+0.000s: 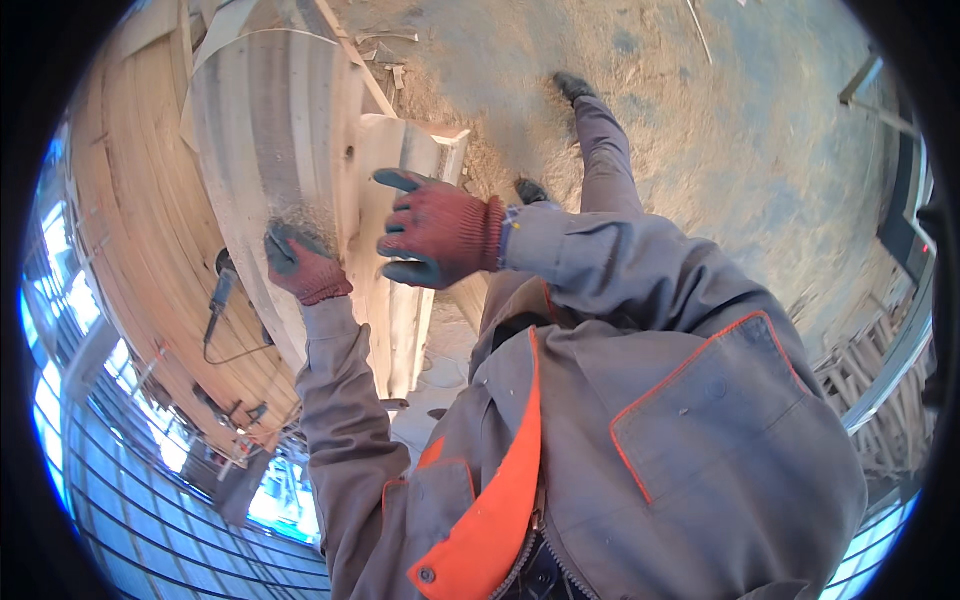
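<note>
A wide wooden panel (270, 130) of joined boards, with a curved far end, lies before me. My left hand (303, 268), in a red knit glove with dark coated fingers, rests low over the panel beside a patch of sawdust (308, 218). Its fingers are curled in, and whatever they may hold is hidden. To its right my right hand (440, 232), gloved alike, hovers by the panel's right edge with fingers spread and nothing in them. Beneath it are paler boards (400, 330).
Left of the panel, a corded handheld power tool (219, 295) lies on a long wooden surface (140, 230). Sawdust and wood scraps cover the floor (700, 150) on the right. Wood strips (870, 390) are piled at the far right. A metal frame (880, 110) stands at upper right.
</note>
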{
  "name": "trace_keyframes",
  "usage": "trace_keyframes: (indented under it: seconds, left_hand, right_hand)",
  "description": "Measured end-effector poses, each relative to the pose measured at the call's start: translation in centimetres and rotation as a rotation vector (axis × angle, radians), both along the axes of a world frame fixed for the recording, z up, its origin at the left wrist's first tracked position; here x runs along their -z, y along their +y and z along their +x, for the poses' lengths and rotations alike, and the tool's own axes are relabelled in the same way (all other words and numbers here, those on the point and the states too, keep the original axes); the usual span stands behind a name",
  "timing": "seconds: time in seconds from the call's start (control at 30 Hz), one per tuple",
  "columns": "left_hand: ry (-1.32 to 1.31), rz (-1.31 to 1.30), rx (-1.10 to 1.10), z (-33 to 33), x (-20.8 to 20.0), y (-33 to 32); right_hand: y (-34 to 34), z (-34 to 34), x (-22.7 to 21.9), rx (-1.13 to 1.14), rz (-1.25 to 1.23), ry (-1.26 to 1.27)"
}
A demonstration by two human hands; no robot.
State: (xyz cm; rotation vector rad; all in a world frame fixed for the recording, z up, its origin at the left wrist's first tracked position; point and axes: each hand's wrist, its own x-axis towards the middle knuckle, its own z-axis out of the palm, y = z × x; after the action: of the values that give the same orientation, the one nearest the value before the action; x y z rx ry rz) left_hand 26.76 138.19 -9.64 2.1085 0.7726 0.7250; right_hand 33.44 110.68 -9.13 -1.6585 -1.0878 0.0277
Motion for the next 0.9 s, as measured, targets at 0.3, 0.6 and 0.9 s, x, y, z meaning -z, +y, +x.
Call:
trace_keyframes:
  seconds: [0.3, 0.6, 0.9]
  left_hand:
    - [-0.107, -0.260, 0.083, 1.9, -0.5, 0.3]
    - [0.071, -0.420, 0.043, 0.9, -0.2, 2.1]
    - [-0.087, -0.340, 0.016, 1.6, -0.8, 0.1]
  right_hand:
    - [4.5, 0.6, 1.5, 0.234, 0.093, -0.083]
    - [4.8, 2.7, 1.1, -0.037, -0.283, -0.181]
    - [3.5, 3.7, -0.2, -0.091, 0.535, 0.846]
